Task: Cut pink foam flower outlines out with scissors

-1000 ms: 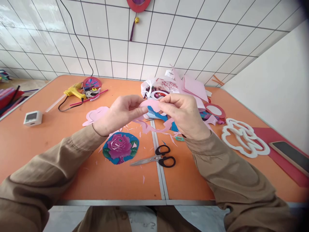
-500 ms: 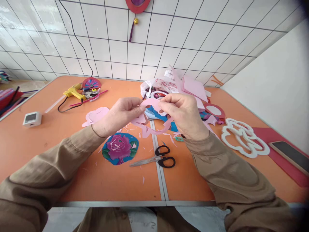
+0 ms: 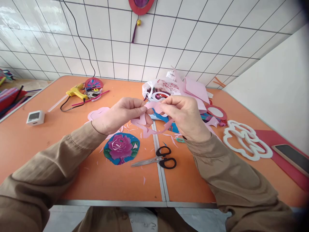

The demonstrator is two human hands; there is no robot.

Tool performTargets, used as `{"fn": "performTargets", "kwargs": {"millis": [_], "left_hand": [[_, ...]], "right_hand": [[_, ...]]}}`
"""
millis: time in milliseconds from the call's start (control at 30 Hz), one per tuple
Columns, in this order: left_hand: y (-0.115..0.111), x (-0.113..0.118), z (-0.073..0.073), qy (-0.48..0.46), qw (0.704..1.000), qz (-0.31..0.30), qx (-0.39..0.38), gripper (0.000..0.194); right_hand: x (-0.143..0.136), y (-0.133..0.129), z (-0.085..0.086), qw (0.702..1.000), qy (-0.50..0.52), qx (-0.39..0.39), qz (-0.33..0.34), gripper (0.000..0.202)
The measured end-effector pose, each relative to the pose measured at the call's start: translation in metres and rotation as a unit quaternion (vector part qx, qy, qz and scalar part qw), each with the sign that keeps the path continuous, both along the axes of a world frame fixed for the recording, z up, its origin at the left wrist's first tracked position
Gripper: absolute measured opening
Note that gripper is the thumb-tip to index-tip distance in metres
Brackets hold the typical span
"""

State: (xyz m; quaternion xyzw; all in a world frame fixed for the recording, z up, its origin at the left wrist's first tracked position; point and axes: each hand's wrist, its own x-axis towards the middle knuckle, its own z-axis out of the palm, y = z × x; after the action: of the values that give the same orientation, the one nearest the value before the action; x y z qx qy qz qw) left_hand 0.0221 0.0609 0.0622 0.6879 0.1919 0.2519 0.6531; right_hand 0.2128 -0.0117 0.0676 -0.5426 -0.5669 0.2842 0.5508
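Between my two hands, above the table, hangs a pink cut-out frame (image 3: 154,131) with a wavy outline, thin as paper or felt. My left hand (image 3: 129,112) pinches its upper left edge between thumb and fingers. The upper right edge is gripped in my right hand (image 3: 182,112). Below lie black-handled scissors (image 3: 154,160), blades pointing left. Left of them is a round blue piece (image 3: 108,158) printed with a purple-pink flower. Pink scalloped cut-outs (image 3: 98,113) lie behind my left wrist, partly hidden by it.
A yellow glue gun (image 3: 78,91) rests at the back left, near a small white device (image 3: 35,118). White cloud-shaped frames (image 3: 241,154) and a phone (image 3: 292,158) are at the right. Behind my hands stand a plastic bag (image 3: 169,86) and folded pink sheets (image 3: 196,88).
The whole view has shifted slightly. Between my hands the top strip of the pink frame is a little flatter, and my left fingers show more through its opening.
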Motion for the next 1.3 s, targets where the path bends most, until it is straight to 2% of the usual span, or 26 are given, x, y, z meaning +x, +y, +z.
{"fn": "performTargets", "kwargs": {"millis": [200,400,500,800,1033,1300], "left_hand": [[-0.001,0.002,0.0,-0.011,0.999,0.013,-0.04,0.017],[-0.003,0.002,0.005,-0.002,0.999,0.035,0.031,0.01],[-0.002,0.002,0.004,-0.005,0.998,0.039,0.046,0.01],[0.005,0.001,-0.005,-0.026,1.0,-0.013,-0.001,0.009],[-0.001,0.004,-0.002,-0.024,0.999,0.03,0.034,0.008],[0.001,0.005,-0.011,-0.042,0.994,0.08,0.053,0.022]], "right_hand": [[-0.001,-0.001,0.001,1.0,0.01,-0.019,-0.003,0.017],[0.0,0.0,-0.001,1.0,-0.003,0.0,0.007,0.017],[0.0,-0.001,0.0,0.999,0.025,-0.012,0.031,0.015],[0.001,0.001,-0.002,0.994,0.053,-0.042,0.087,0.016],[-0.002,0.001,-0.004,0.99,0.065,-0.045,0.115,0.012],[-0.003,0.001,-0.007,0.984,0.089,-0.049,0.144,0.015]]}}
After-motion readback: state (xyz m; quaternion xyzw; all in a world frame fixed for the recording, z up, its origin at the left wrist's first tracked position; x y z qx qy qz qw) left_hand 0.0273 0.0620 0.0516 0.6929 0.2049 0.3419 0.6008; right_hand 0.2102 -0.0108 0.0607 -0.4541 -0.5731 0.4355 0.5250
